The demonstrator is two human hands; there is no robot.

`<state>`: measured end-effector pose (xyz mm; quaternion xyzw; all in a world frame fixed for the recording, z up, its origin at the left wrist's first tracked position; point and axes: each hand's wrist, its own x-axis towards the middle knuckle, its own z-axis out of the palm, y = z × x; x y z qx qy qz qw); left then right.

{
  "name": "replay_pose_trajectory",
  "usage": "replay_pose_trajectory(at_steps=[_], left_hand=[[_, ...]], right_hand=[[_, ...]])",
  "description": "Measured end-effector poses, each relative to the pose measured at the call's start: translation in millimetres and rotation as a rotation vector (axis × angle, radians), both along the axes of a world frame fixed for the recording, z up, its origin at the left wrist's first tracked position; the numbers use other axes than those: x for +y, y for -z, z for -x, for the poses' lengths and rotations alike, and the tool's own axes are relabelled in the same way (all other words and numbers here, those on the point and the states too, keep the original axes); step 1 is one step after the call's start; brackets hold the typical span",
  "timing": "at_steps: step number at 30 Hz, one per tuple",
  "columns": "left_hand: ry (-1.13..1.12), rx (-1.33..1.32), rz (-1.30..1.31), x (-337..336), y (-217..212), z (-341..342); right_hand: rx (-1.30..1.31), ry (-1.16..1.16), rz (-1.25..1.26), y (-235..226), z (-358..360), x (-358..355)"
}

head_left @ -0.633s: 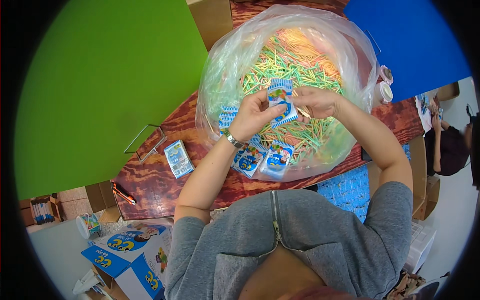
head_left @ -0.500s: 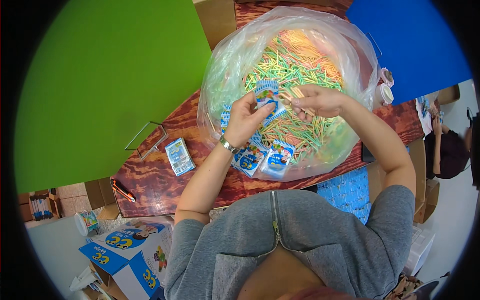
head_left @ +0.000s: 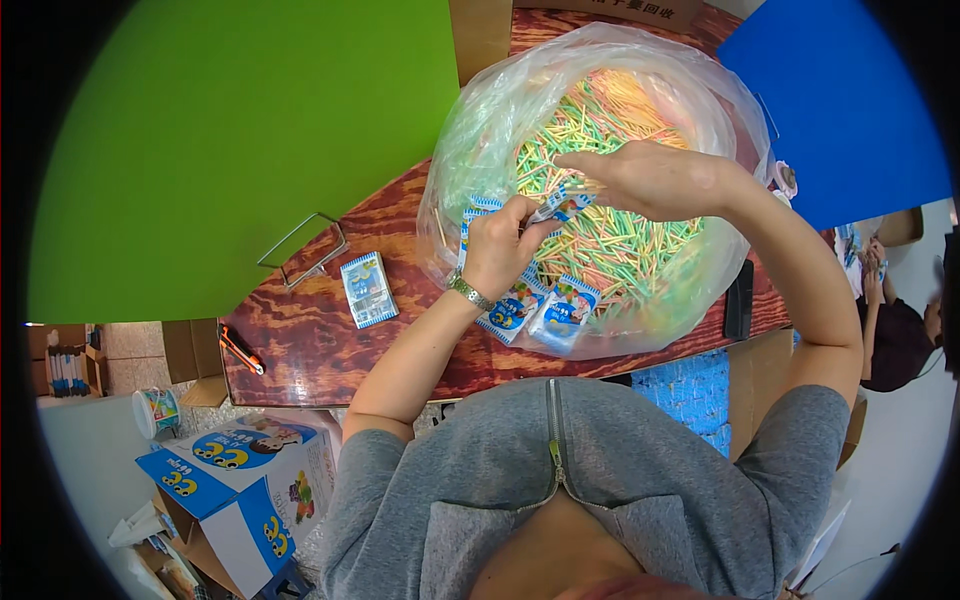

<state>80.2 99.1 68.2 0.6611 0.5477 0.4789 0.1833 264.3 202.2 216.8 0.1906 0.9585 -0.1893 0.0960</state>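
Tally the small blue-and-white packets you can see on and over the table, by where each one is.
Packet held in the hands: 1
Packets against the bag's near side: 2
Packet lying apart on the wooden table: 1
Total: 4

Bright, even light — sharp centre, fisheye-bent black rim.

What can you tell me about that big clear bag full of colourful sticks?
The clear plastic bag sits open-mouthed on the wooden table, its thin crinkled film bulging wide. It is filled with thin pastel sticks in green, yellow, pink and orange. Both hands work over its opening, and small blue-and-white packets lie against its near side.
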Motion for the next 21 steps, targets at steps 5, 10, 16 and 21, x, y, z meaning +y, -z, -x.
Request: replay_pose_trajectory(at_steps=[5,10,16,21], left_hand=[[-0.001,-0.007,-0.034,-4,-1,5],[-0.024,-0.046,-0.014,-7,-3,5],[-0.013,0.103,-0.189,-5,-3,3],[-0.016,0.117,-0.258,-5,0,0]], right_hand=[[-0.034,-0.053,-0.049,-2,9,4],[-0.299,-0.018,-0.007,-22,24,-5],[-0.549,-0.054,-0.046,-25,44,-4],[-0.615,-0.072,-0.101,-29,62,-9]])
